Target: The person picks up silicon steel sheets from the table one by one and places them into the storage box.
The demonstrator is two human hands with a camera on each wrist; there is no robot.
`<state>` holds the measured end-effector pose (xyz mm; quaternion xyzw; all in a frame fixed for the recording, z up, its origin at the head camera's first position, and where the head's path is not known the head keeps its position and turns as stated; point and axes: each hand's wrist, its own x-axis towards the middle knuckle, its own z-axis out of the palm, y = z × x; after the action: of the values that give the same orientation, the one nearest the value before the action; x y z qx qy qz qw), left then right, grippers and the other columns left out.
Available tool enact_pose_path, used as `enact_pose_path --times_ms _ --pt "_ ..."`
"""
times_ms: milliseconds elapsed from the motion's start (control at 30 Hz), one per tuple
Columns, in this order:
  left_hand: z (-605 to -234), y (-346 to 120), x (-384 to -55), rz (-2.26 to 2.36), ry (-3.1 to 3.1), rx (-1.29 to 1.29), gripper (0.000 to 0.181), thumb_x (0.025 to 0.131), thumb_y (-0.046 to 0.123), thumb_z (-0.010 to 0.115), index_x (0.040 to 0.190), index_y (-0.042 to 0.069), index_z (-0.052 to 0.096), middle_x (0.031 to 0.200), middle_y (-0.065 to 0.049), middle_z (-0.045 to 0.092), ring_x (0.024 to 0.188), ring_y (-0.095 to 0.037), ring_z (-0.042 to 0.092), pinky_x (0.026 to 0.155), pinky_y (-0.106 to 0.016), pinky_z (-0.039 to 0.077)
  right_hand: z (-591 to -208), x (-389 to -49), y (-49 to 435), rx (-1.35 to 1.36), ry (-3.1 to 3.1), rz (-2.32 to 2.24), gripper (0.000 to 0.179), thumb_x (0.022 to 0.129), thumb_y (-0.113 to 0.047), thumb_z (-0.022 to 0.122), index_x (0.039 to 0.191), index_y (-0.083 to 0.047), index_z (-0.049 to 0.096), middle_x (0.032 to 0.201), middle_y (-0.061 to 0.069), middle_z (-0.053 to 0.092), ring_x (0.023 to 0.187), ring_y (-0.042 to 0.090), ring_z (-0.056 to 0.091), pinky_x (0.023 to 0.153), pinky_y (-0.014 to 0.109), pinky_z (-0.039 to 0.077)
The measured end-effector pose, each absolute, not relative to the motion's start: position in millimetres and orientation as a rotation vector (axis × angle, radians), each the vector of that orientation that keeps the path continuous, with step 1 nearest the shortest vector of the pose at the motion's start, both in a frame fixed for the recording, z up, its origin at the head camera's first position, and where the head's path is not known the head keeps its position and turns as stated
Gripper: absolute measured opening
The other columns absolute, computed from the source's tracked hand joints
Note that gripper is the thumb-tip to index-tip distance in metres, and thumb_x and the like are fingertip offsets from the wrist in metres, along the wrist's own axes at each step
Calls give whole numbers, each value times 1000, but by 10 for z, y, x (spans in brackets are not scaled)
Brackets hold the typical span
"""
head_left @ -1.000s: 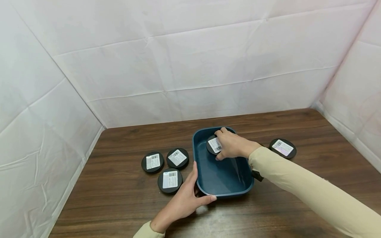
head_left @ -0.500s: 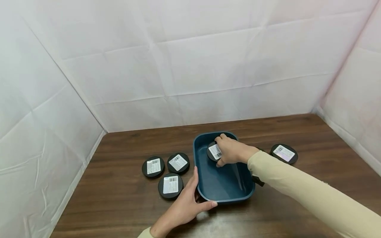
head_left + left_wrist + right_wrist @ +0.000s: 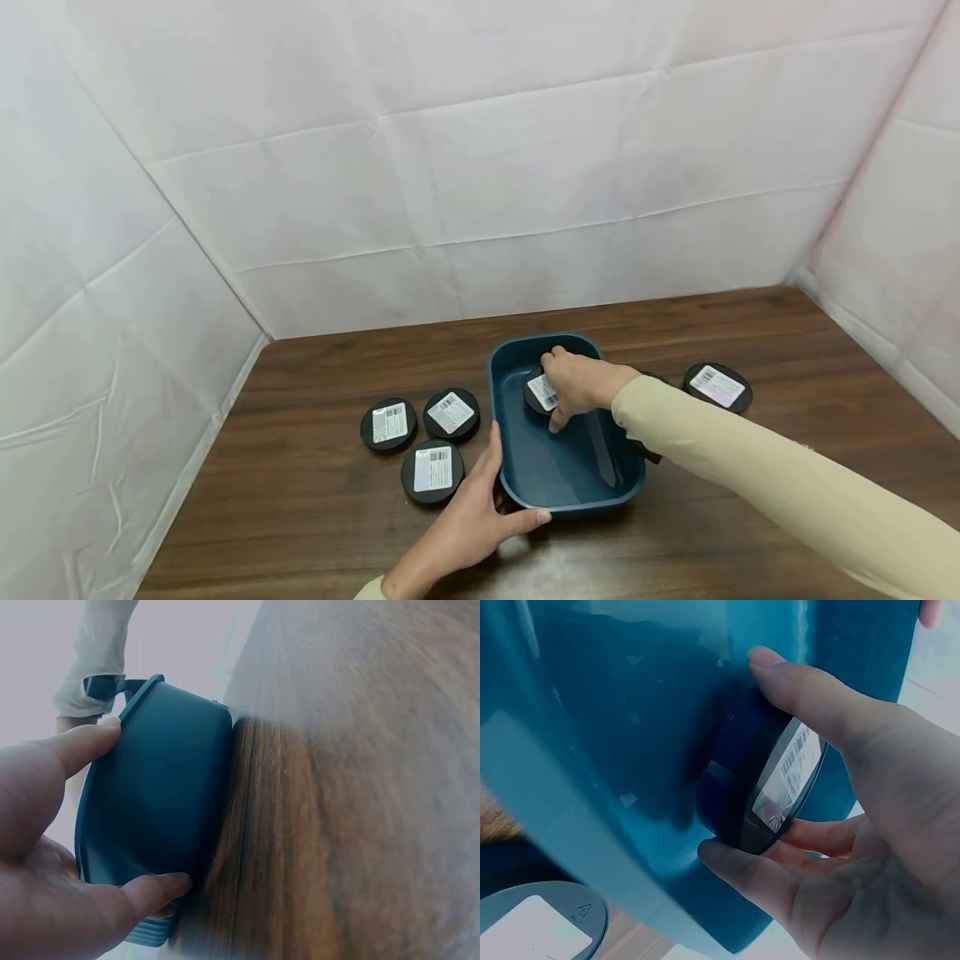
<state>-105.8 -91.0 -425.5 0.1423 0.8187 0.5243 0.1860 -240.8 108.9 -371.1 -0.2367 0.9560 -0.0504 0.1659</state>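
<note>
A dark blue rectangular tray point(image 3: 555, 475) stands on the table. My left hand point(image 3: 471, 518) holds its near left corner, thumb on the near rim and fingers along the left side; the left wrist view shows the thumb point(image 3: 90, 746) on the rim and fingers lower on the wall. Inside the tray, toward the far end, my right hand point(image 3: 581, 382) grips a round black container point(image 3: 538, 392) with a white barcode label. In the right wrist view thumb and fingers clasp the container's rim point(image 3: 750, 802), which looks tilted there. The hand hides part of it in the head view.
Several like round black containers lie on the brown wooden table point(image 3: 300, 500): a cluster of three, including a nearer container point(image 3: 432, 492), left of the tray, and another container point(image 3: 717, 408) to its right. White cloth walls point(image 3: 487, 167) enclose the table's back and sides.
The whole view has shifted slightly down in the frame. Both hands keep their hold on the tray and the container, and the right hand's fingers have shifted only a little.
</note>
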Motion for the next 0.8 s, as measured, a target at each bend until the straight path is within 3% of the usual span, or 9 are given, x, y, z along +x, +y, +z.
enact_pose_path --times_ms 800 --pt "-4255 -883 -1094 1480 2294 396 115 90 41 75 161 19 -12 168 -18 6 147 -28 35 112 -48 40 -3750 -2473 999 -568 2699 -101 98 74 -34 90 147 6 38 140 26 47 103 27 58 97 43 52"
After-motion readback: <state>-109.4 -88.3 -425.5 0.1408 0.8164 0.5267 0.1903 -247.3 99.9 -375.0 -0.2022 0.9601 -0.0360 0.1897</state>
